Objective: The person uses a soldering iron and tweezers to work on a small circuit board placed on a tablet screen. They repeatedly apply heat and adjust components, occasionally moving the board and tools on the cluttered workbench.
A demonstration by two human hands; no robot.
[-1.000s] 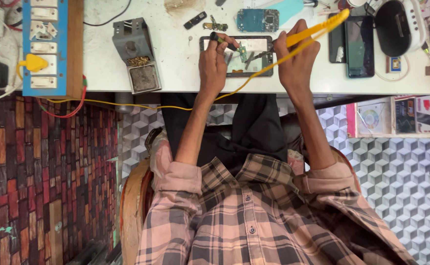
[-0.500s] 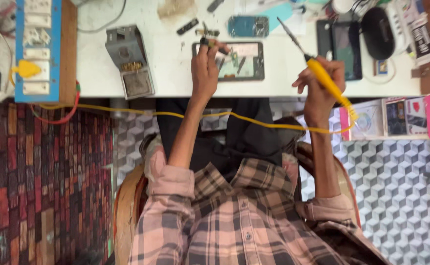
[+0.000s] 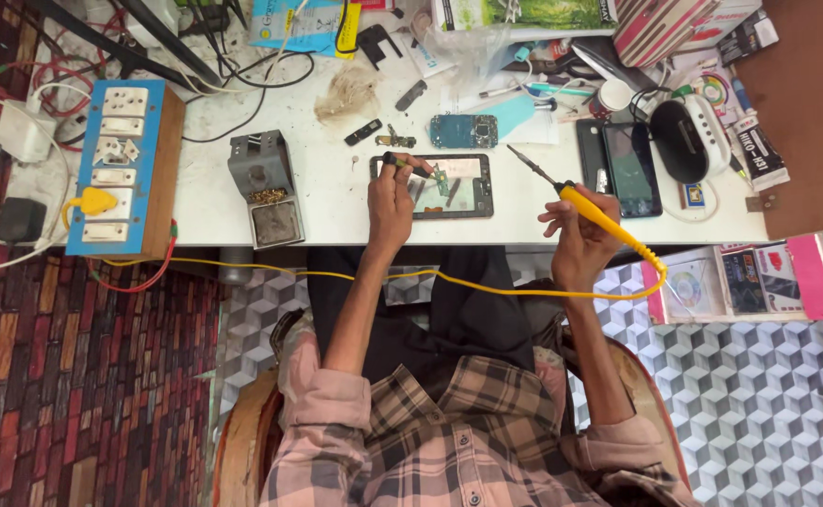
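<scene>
At the far left of the white workbench a blue switchboard sits with a yellow plug in it, a white adapter and tangled cables beside it; next along stands a grey metal soldering stand, its tray holding brassy wool; behind it lie a wad of tissue and small black parts; a bare blue circuit board lies just beyond the opened tablet, which rests near the bench's front edge, straight ahead of the person. The left hand lies on the tablet's left end, fingers pressed together around a small dark tool at its upper corner. The right hand grips the yellow soldering iron, fingers curled about the handle, the tip raised over the bench between the tablet and a dark phone; the iron's yellow cord runs across the lap to the switchboard; further right are a white cup, a black-and-white device and small boxes.

Half a second ago the iron stood closer to the front edge, tip steeply up; a second ago it reached over the tablet; the left hand has kept its place.
</scene>
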